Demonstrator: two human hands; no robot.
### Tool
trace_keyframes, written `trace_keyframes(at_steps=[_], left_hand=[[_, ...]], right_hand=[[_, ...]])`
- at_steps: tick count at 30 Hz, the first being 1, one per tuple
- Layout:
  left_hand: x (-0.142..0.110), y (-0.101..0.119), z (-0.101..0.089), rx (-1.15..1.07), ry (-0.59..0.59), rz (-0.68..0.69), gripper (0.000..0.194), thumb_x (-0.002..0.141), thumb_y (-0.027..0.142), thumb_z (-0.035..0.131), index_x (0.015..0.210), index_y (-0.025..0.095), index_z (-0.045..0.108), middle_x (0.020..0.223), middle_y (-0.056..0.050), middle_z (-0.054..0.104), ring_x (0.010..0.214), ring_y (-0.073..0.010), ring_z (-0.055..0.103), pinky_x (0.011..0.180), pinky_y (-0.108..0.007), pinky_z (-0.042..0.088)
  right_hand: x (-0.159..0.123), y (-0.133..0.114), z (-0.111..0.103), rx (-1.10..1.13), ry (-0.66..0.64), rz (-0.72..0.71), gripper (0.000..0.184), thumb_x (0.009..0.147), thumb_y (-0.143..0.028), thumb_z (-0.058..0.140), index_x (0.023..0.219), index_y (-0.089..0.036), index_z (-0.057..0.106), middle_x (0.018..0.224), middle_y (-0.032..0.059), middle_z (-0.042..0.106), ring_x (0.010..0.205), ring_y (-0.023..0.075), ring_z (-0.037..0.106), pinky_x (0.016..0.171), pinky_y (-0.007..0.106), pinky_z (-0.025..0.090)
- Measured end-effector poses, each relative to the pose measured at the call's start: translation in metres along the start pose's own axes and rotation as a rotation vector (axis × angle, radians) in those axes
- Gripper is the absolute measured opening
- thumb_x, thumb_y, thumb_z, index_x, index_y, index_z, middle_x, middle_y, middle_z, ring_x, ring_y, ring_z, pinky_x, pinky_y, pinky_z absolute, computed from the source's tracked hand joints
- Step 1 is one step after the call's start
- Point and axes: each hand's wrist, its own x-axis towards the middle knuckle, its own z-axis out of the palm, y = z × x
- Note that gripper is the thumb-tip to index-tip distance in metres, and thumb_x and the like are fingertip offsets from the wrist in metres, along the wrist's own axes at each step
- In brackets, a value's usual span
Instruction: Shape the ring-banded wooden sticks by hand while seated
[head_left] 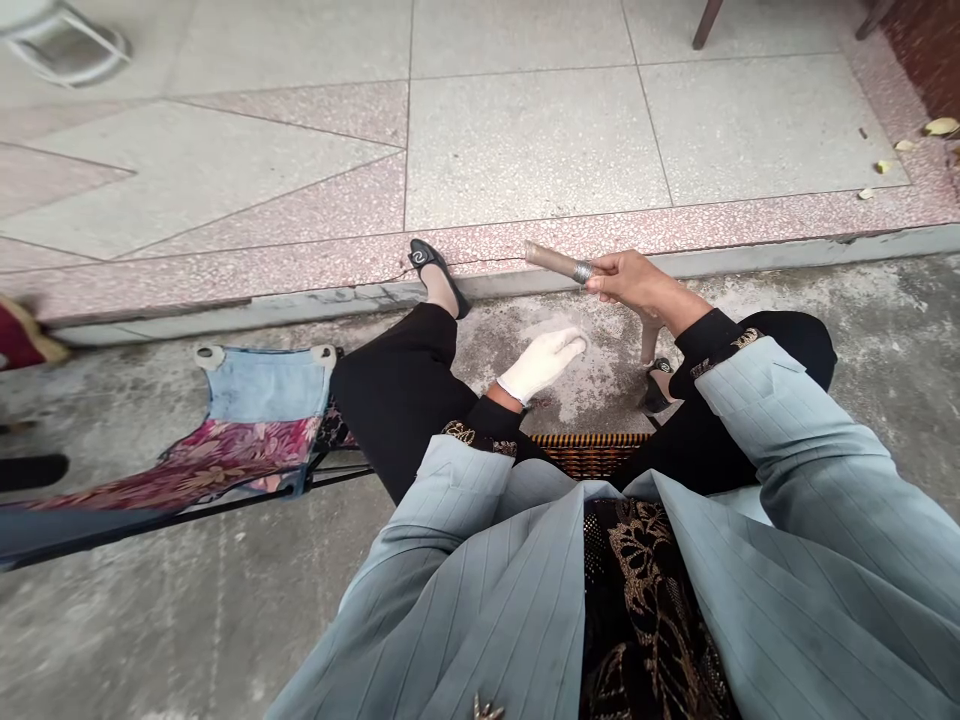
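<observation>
Head view: right hand [628,280], grip closed, holds a wire-wound rod [553,260]; left hand [541,362], I cannot tell.

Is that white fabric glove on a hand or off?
On. The white fabric glove covers the left hand, with bare wrist showing past it.

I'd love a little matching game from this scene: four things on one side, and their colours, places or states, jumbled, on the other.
1. Left hand
2. Right hand
3. Leaves
4. Fabric sling seat

A. Blue and red-flowered, beside the left leg
B. Bare, holding a rod with silvery wire around it
C. Lying towards the right edge of the paving
D. Wearing a white glove

Pairs: 1-D, 2-B, 3-C, 4-A
</observation>
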Motion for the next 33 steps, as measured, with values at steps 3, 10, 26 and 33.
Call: trace_keyframes(at_steps=[3,10,26,33], left_hand=[[0.000,-0.002,0.004,0.135,-0.075,0.025,0.033,0.099,0.038,0.039,0.099,0.019,0.066,0.091,-0.002,0.069,0.086,-0.0176,0.062,0.081,-0.028,0.044],[-0.003,0.001,-0.008,0.395,-0.075,0.016,0.035,0.099,0.038,0.039,0.106,0.021,0.069,0.102,-0.005,0.072,0.095,-0.0217,0.064,0.083,-0.029,0.044],[-0.002,0.004,-0.002,0.095,-0.104,0.017,0.034,0.097,0.039,0.040,0.098,0.018,0.067,0.085,-0.002,0.066,0.077,-0.0159,0.059,0.075,-0.027,0.043],[-0.005,-0.003,-0.022,0.209,0.026,0.021,0.036,0.096,0.039,0.041,0.105,0.019,0.069,0.102,-0.006,0.071,0.095,-0.0211,0.063,0.086,-0.031,0.045]], right_hand=[[0.002,0.000,0.009,-0.477,-0.001,-0.007,0.026,0.086,-0.027,0.066,0.108,-0.015,0.073,0.091,0.0077,0.070,0.082,0.0199,0.062,0.069,0.028,0.043],[-0.009,-0.007,0.014,-1.005,-0.430,0.050,0.017,0.083,-0.019,0.068,0.097,-0.014,0.076,0.095,0.0140,0.072,0.084,0.0251,0.066,0.069,0.033,0.042],[-0.006,-0.013,-0.006,-0.325,-0.043,0.000,0.035,0.092,-0.029,0.058,0.123,-0.015,0.069,0.096,0.0108,0.071,0.082,0.0195,0.061,0.071,0.032,0.048],[-0.009,-0.005,-0.005,-0.734,-0.605,0.026,0.028,0.081,-0.022,0.071,0.107,-0.020,0.078,0.093,0.0057,0.074,0.078,0.0182,0.062,0.070,0.030,0.043]])
